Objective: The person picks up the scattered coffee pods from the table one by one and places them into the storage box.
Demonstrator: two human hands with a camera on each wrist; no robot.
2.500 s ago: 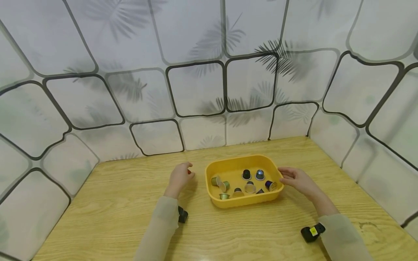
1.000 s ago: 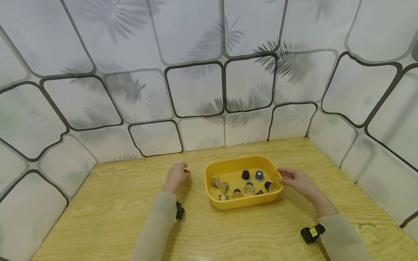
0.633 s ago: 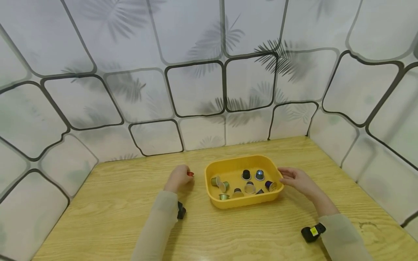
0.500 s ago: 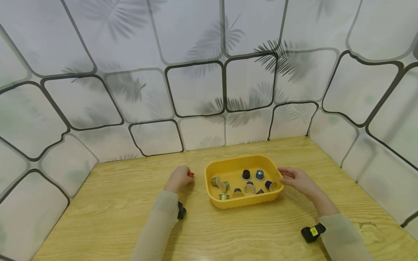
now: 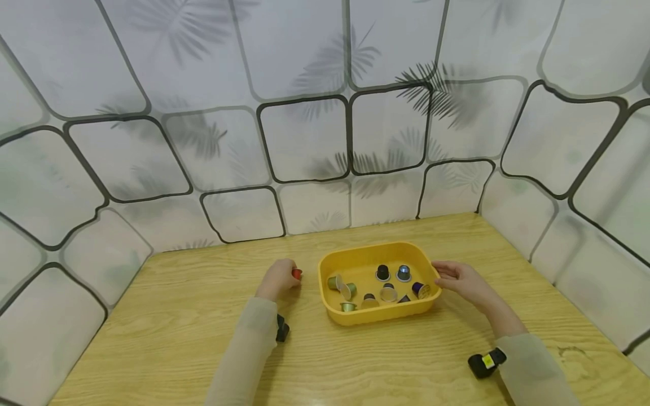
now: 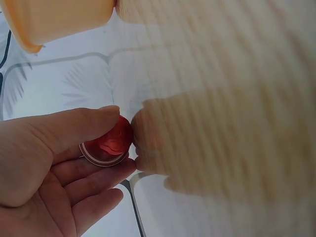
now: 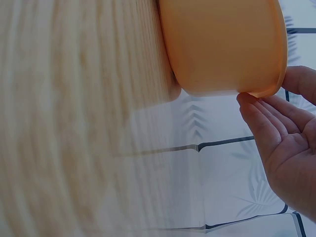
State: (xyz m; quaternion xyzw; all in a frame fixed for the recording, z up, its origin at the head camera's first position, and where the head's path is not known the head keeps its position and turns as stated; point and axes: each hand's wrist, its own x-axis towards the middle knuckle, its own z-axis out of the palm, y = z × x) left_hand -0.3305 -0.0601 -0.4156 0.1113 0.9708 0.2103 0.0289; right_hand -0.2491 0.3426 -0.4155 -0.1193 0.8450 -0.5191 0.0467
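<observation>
My left hand (image 5: 277, 280) is low over the table, left of the yellow bin (image 5: 386, 316). It pinches a red coffee capsule (image 6: 114, 139) between thumb and fingers, at or just above the wood; the capsule's pale rim faces the palm. In the head view only a bit of the red capsule (image 5: 297, 273) shows past the fingers. My right hand (image 5: 464, 282) holds the bin's right end by its rim, thumb and fingertips on the edge. The right wrist view shows the same hand (image 7: 286, 143) against the bin's outer wall (image 7: 222, 49).
Several coffee capsules lie in the bin, among them a black one (image 5: 383, 272), a blue one (image 5: 403, 273), a purple one (image 5: 421, 290) and green ones (image 5: 348, 290). Patterned cloth walls (image 5: 315, 141) close off the wooden table (image 5: 355, 366) at the back and sides.
My left hand shifts a little right and nearer over the last second, and the red capsule turns more into view between its fingers. The right hand and the bin keep their places.
</observation>
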